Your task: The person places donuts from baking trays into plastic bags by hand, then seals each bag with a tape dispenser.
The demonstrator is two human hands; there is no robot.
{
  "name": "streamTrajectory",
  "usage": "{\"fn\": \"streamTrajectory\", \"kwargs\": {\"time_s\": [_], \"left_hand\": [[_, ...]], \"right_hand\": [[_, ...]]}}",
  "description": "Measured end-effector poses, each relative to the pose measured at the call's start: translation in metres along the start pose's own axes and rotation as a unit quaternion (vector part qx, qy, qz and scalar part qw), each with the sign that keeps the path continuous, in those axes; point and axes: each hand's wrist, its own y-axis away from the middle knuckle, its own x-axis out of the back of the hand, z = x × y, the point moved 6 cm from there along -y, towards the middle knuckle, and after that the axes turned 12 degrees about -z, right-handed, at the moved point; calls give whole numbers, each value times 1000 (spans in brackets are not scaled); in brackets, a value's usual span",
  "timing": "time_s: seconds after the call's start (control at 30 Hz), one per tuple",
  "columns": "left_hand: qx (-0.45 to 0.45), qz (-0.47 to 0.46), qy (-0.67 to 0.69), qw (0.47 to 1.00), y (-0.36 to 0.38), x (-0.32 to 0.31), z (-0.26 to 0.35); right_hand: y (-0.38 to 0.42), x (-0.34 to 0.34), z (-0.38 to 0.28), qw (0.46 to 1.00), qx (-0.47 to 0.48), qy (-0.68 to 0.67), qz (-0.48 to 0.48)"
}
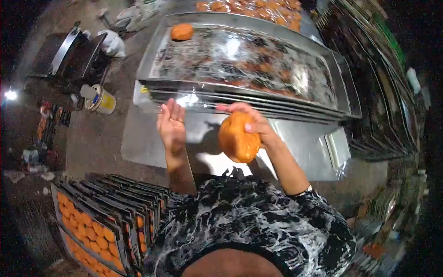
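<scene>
My right hand [258, 124] is closed around a golden-brown bread bun [237, 138], its fingers over the top and right side. The bun is held above the metal table [203, 136], in front of my chest. To its left, my left hand [172, 124] is raised with the palm showing and the fingers stretched out, holding nothing that I can see. Clear shiny plastic [189, 99] lies just beyond that hand, along the front of the stacked trays. Inside the large, stained top tray [221, 60], one more bun [182, 32] sits in the far left corner.
Plastic-wrapped buns [263, 11] lie beyond the tray. A rack of bun-filled trays [99, 231] stands at lower left, and stacked dark trays [374, 78] rise on the right. A white and yellow bucket [104, 102] is on the floor at left.
</scene>
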Motion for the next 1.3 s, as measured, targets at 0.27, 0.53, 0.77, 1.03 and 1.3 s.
{"fn": "streamTrajectory", "kwargs": {"time_s": [0.27, 0.53, 0.77, 1.03, 1.3], "left_hand": [[43, -128, 124, 983, 53, -27, -107], [91, -73, -130, 985, 74, -18, -134], [144, -28, 150, 978, 42, -55, -111], [270, -56, 291, 916, 56, -113, -94], [123, -185, 24, 975, 79, -138, -98]], "right_hand": [[66, 59, 45, 969, -101, -193, 115], [91, 78, 69, 984, -130, 51, 108], [131, 55, -21, 937, 48, 185, 293], [116, -22, -117, 784, 320, 463, 261], [64, 20, -97, 872, 95, 422, 229]]}}
